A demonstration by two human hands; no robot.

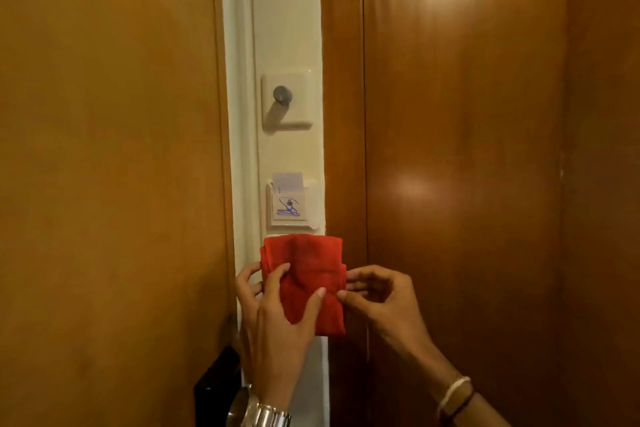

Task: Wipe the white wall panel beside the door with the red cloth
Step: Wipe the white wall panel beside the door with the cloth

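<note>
A folded red cloth is held up in front of the narrow white wall panel, just below the key-card holder. My left hand grips the cloth's left side, thumb across its front. My right hand pinches its right edge with thumb and fingertips. The cloth covers the panel's lower part; whether it touches the wall is unclear.
A round dimmer knob on a white plate sits mid-panel. Below it is a key-card holder with a card in it. A wooden door stands at left, its black lock low down. Dark wooden panelling fills the right.
</note>
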